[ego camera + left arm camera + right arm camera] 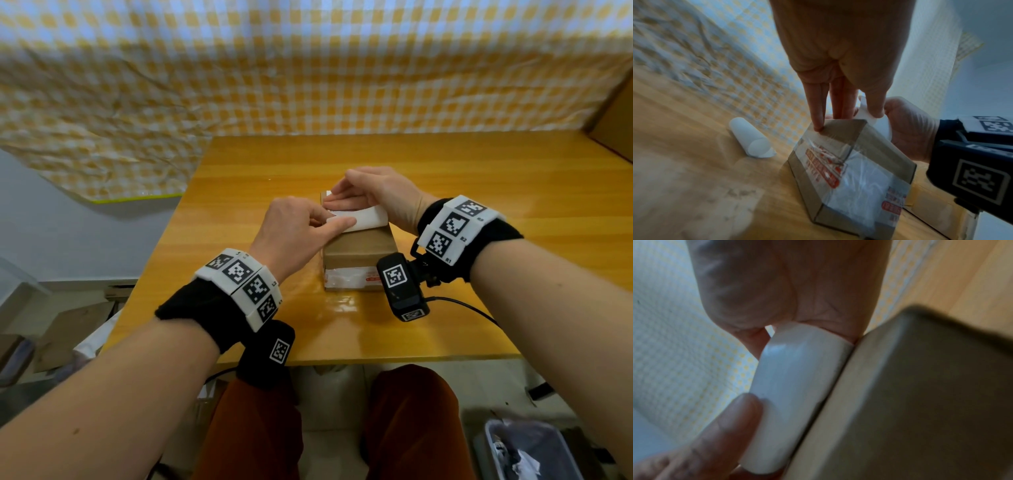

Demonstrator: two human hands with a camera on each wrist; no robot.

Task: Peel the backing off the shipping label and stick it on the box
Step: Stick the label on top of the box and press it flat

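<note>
A brown cardboard box stands in the middle of the wooden table. On its top lies the white label, whose near end curls up off the cardboard. My right hand lies flat on the far part of the label, fingers straight and pointing left. My left hand is at the box's left top edge, its thumb laid along the curled end. In the left wrist view, straight fingers touch the rim of the box. The right wrist view shows the curled label against the box.
A rolled-up white sheet lies on the table beside the box, unseen in the head view. A yellow checked cloth hangs behind the table. An old printed label covers the box's front. A bin stands on the floor at right.
</note>
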